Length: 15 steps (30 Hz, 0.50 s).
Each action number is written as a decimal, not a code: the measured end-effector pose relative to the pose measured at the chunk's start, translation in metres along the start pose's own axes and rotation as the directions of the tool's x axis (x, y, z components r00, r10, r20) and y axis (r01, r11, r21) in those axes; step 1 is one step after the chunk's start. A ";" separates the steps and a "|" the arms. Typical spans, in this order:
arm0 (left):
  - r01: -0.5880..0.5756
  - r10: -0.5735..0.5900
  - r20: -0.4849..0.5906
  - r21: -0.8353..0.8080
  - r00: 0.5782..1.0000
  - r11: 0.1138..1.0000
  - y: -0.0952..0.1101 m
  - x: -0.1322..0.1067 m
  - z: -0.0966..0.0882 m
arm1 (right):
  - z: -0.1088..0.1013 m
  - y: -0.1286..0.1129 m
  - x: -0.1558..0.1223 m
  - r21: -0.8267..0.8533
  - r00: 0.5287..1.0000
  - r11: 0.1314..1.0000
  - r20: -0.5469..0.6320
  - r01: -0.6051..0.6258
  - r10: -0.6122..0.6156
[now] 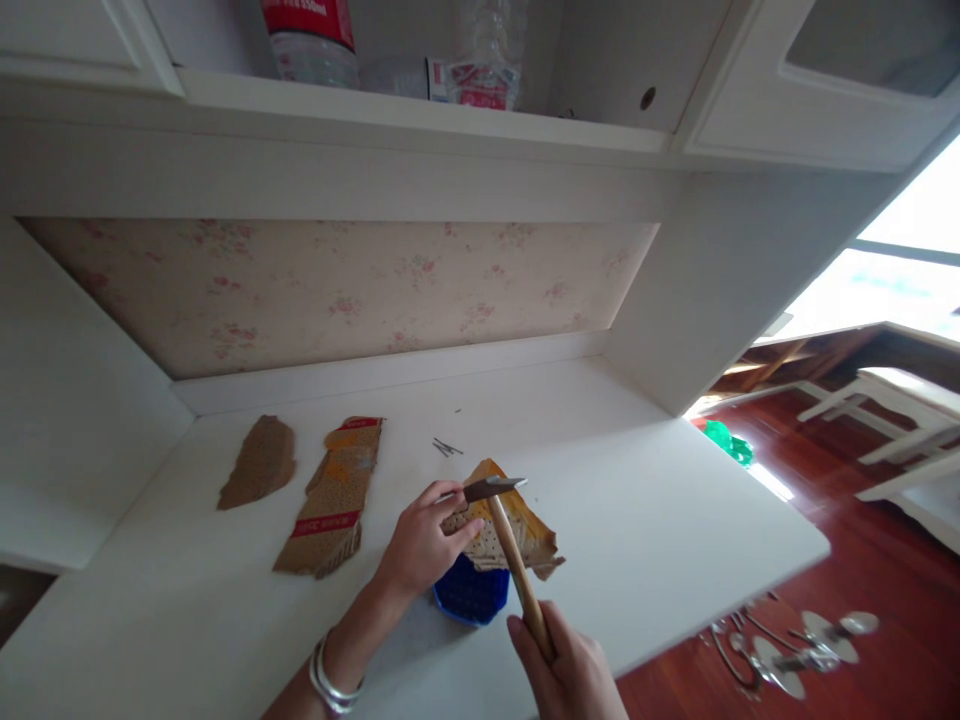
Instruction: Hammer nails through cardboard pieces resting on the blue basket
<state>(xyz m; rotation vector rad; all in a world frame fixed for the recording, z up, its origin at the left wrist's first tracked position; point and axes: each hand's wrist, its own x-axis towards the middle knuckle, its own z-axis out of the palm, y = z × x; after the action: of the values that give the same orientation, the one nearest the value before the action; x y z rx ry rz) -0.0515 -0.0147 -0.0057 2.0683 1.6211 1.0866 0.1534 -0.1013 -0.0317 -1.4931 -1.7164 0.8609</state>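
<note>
Right hand (566,668), lower centre: fingers wrapped round the wooden handle of a hammer (516,560). Left hand (424,545): thumb and forefinger brought in beside the hammer head, over a piece of holed cardboard (536,530); cannot tell whether they pinch anything. Silver bracelet (330,685) on the left wrist. Cardboard lies partly over a blue container (472,597), whose near rim shows below it.

Around: several nails (446,447) lie loosely together just above the cardboard, frame centre. Two more pieces left of centre: a long strip (330,505) with red bands, and a smaller brown scrap (259,462) beside it, apart.

Edges: white desk (652,520) runs on right of the cardboard to a rounded corner at lower right; red floor (675,690) beyond. Flowered back panel (420,290) closes off the far side; side walls stand left and right. Overhead, across the upper frame, a shelf (420,125) bearing bottles (315,55) juts forward above the desk, limiting height towards the back.
</note>
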 end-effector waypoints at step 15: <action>0.056 -0.054 0.029 -0.058 0.998 0.997 0.001 -0.001 -0.002 | -0.002 0.013 0.000 -0.105 0.999 0.993 0.016 0.046 -0.044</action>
<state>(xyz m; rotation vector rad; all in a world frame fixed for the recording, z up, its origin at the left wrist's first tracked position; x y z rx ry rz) -0.0523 -0.0160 -0.0045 1.9814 1.6039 1.0699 0.1618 -0.1001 -0.0421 -1.5141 -1.8235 0.7696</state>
